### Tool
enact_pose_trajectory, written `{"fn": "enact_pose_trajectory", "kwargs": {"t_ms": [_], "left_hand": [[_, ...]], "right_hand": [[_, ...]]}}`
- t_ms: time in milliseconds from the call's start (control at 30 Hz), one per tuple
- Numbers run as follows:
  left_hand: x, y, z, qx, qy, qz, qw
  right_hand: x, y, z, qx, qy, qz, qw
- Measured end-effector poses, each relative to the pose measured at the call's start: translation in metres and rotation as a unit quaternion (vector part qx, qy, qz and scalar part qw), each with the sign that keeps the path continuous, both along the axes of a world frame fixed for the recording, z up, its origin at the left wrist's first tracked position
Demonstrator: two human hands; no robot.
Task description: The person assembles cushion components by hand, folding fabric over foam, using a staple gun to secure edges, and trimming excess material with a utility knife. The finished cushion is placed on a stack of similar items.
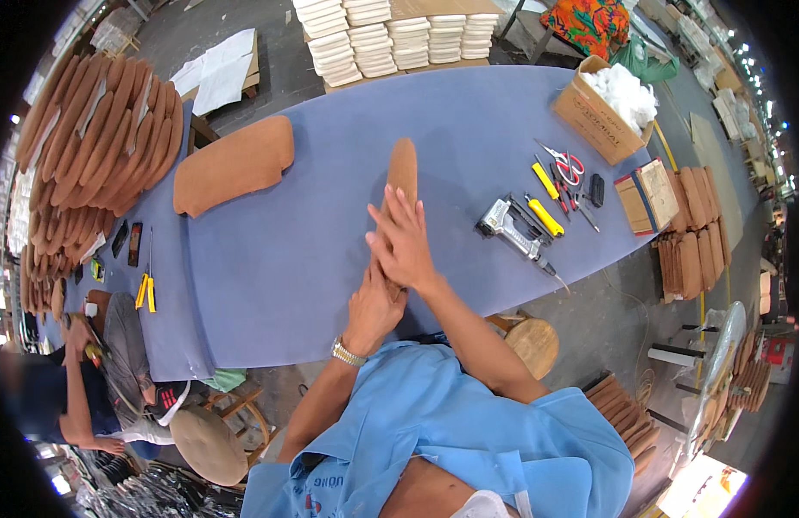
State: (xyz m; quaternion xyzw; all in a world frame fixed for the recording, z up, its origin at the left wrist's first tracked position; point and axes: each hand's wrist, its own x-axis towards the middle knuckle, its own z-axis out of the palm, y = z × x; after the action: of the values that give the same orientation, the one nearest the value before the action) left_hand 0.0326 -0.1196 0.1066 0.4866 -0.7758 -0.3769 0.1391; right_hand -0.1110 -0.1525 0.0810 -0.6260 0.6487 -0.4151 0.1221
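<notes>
A long, narrow brown upholstered pad (403,161) stands on edge in front of me on the blue-covered table (330,173), its far end rounded. My left hand (375,312) grips its near end, the fingers partly hidden under my other hand. Farther along, my right hand (401,237) lies across the pad with its fingers stretched out and somewhat apart. The two hands overlap at the wrist and fingers. To the left, another brown upholstered pad (235,167) lies flat near the table's far edge.
On the right lie a staple gun (512,229) with a hose, yellow-handled tools (545,216), red-handled scissors (568,168), and a carton of white stuffing (602,112). Stacked brown pads (106,129) rise at the left. A co-worker (71,380) sits lower left; a round stool (532,345) stands near me.
</notes>
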Motion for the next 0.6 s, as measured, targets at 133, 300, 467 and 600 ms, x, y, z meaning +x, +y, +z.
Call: {"fn": "enact_pose_trajectory", "kwargs": {"t_ms": [133,300,467,600], "left_hand": [[0.015,-0.015,0.01,0.038,-0.021,0.029,0.999],[0.078,-0.032,-0.013,0.023,0.045,0.102,0.993],[0.144,-0.055,-0.078,0.211,0.101,0.308,0.922],[0.135,-0.068,-0.053,0.284,0.206,0.343,0.872]], "right_hand": [[-0.035,-0.076,-0.025,0.015,-0.09,-0.01,0.996],[-0.076,-0.127,-0.067,0.156,-0.305,-0.091,0.935],[-0.075,-0.074,-0.159,0.199,-0.393,-0.147,0.885],[-0.031,-0.043,-0.134,0.26,-0.547,-0.133,0.785]]}}
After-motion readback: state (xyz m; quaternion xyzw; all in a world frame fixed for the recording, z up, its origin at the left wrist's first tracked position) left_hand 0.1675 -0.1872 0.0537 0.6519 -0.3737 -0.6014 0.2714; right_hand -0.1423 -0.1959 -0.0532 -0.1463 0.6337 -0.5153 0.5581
